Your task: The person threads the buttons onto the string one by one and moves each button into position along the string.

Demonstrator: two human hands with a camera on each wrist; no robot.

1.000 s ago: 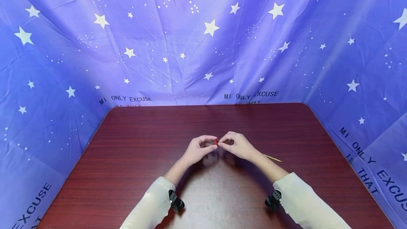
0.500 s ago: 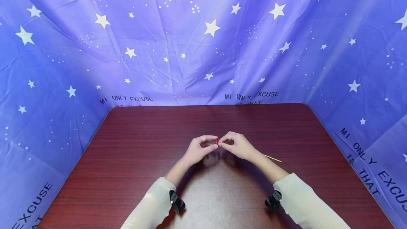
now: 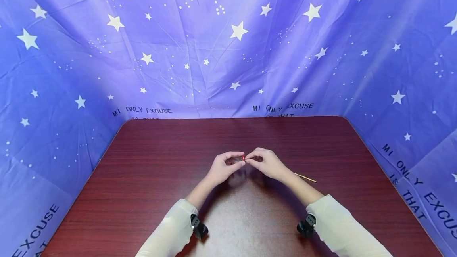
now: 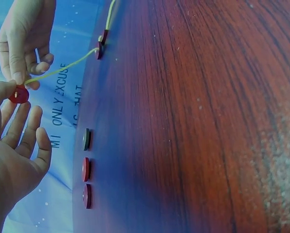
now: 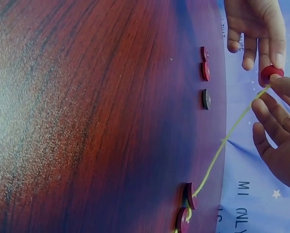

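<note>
My left hand (image 3: 220, 168) pinches a round red button (image 4: 19, 94) between thumb and fingertips, above the table. Right against it, my right hand (image 3: 267, 163) pinches a yellow string (image 5: 220, 154) close to the button's face. A small light bit shows at the button's middle in the left wrist view; whether it is the string's end I cannot tell. From my right fingers the string runs down to two dark red buttons (image 5: 191, 196) threaded on it, which lie on the table. Fingertips partly hide the held button.
On the dark red wood-grain table (image 3: 150, 193) lie a dark green button (image 4: 87, 139) and two red buttons (image 4: 86, 169) in a row. The string's yellow tail (image 3: 306, 177) emerges beside the right forearm. A star-printed purple curtain (image 3: 200, 31) surrounds the table's back and sides.
Both hands stay almost in place. The red button between the fingertips shows slightly differently, as though turned a little; otherwise the scene is the same.
</note>
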